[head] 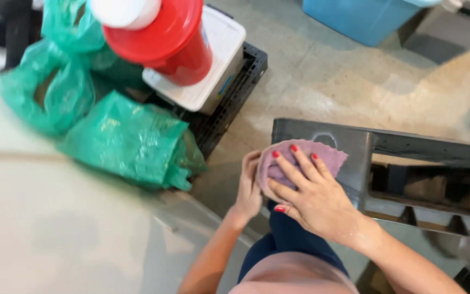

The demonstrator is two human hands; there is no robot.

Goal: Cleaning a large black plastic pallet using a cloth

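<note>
Right hand (314,190), at lower centre of the frame, lies flat with fingers spread over a mauve cloth (305,160), pressing it down rather than gripping it. Left hand (248,188) sits just beside it, fingers curled against the cloth's left edge; whether it truly grasps the fabric cannot be told. The cloth rests on the near corner of a dark grey plastic pallet (409,147), which runs toward the right edge of the frame and shows open slots along its side.

Floor (344,81) is bare concrete, pale and blotchy, filling the upper centre. A pale smooth surface (44,218) takes up the lower left. At upper left, several green plastic bags (126,139) lie bunched together, touching a black crate (229,106). On the crate stands a white lidded box (213,71), and on that a red bucket (175,38). A blue tub (365,19) sits at top right, well apart.
</note>
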